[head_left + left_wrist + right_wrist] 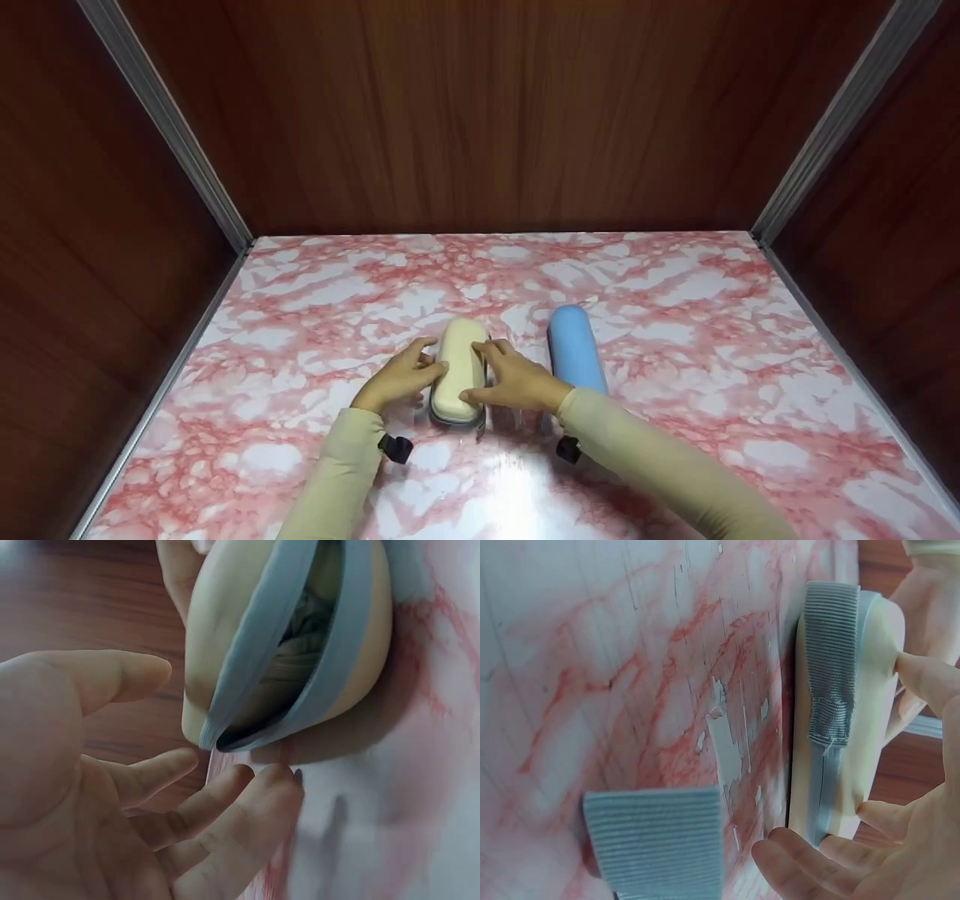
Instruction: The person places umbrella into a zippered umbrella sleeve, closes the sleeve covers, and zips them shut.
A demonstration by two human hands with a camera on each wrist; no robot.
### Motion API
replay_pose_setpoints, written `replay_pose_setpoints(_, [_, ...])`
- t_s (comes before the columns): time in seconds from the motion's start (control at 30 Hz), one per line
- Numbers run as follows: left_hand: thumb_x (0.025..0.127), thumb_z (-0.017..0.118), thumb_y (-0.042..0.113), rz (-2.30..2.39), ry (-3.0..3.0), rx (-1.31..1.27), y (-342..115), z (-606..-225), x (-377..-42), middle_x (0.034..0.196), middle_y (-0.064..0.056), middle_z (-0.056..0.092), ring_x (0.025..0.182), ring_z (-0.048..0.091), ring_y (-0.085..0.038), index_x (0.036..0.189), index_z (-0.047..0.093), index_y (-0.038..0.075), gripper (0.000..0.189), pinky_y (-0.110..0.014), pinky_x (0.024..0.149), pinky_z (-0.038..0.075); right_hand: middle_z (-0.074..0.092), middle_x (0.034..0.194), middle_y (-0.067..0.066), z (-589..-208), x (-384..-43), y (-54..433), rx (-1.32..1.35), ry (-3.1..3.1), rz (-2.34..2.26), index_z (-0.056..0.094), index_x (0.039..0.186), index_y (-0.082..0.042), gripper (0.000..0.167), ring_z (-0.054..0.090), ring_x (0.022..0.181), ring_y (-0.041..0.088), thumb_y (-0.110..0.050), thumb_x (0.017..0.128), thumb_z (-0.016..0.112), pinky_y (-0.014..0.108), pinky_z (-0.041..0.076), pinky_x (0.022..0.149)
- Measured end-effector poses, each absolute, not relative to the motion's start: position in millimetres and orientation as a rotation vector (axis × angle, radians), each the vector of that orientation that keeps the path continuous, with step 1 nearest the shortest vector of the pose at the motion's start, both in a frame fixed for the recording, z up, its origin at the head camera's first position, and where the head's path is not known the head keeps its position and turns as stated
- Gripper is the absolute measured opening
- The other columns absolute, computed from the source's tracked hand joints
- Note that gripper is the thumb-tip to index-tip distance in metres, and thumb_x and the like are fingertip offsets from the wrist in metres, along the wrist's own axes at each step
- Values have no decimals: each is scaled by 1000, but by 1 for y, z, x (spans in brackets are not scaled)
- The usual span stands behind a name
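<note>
A cream zippered glasses case point(460, 360) lies lengthwise on the table. In the left wrist view its grey zipper edges point(251, 637) stand apart at one end, with dark folded fabric inside. My right hand point(517, 379) holds the case from the right, thumb and fingertips spread along its lid. The right wrist view shows a grey ribbed strap point(831, 652) on its side. My left hand point(401, 379) is at the case's left side, its fingers loosely bent and a small gap from the case in the left wrist view.
A blue case point(576, 349) of similar shape lies to the right, partly behind my right wrist. Its light-blue ribbed strap point(656, 844) shows in the right wrist view. Wood-patterned panels point(480, 112) enclose the back and sides of the red-and-white marbled table point(300, 420).
</note>
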State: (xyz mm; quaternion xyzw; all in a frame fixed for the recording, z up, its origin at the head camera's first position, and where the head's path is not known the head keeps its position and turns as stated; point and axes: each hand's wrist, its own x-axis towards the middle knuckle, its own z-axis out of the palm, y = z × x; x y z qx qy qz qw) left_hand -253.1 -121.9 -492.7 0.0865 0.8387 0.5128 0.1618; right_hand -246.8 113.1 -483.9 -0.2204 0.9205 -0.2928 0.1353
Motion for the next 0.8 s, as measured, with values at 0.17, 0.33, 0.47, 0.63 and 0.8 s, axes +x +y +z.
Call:
replay_pose_setpoints(0.17, [100, 60, 30, 1382, 2458, 343, -114, -492, -254, 124, -20, 62, 103, 64, -29, 154, 34, 6, 64, -45, 76, 56, 35, 152, 18, -484, -247, 112, -646, 2677, -842, 32, 157, -12, 98, 58, 116, 34, -63, 83, 71, 47, 51, 92])
replay_pose_setpoints(0.33, [97, 63, 26, 1377, 2472, 384, -108, -490, -255, 122, -23, 62, 100, 65, -30, 155, 29, 3, 71, -44, 81, 55, 36, 151, 19, -485, -248, 113, -657, 2687, -849, 32, 156, -10, 98, 58, 117, 35, -62, 83, 72, 48, 51, 93])
replay_pose_setpoints(0.47, [96, 64, 24, 1365, 2497, 394, -106, -490, -256, 128, -25, 59, 109, 62, -33, 156, 28, 3, 73, -47, 89, 52, 37, 151, 18, -485, -247, 114, -653, 2684, -854, 33, 157, -11, 98, 58, 116, 34, -62, 82, 72, 47, 51, 93])
replay_pose_setpoints(0.63, [96, 63, 25, 1333, 2512, 390, -105, -490, -255, 135, -29, 52, 117, 58, -37, 156, 25, 2, 75, -51, 97, 47, 38, 149, 15, -483, -250, 114, -652, 2678, -830, 35, 156, -15, 96, 60, 111, 32, -63, 82, 72, 47, 51, 91])
replay_pose_setpoints(0.8, [97, 61, 25, 1311, 2495, 356, -105, -490, -255, 139, -30, 48, 121, 54, -38, 157, 23, 2, 75, -52, 99, 45, 40, 146, 14, -481, -257, 116, -668, 2661, -802, 40, 153, -17, 89, 60, 108, 30, -59, 83, 74, 47, 51, 90])
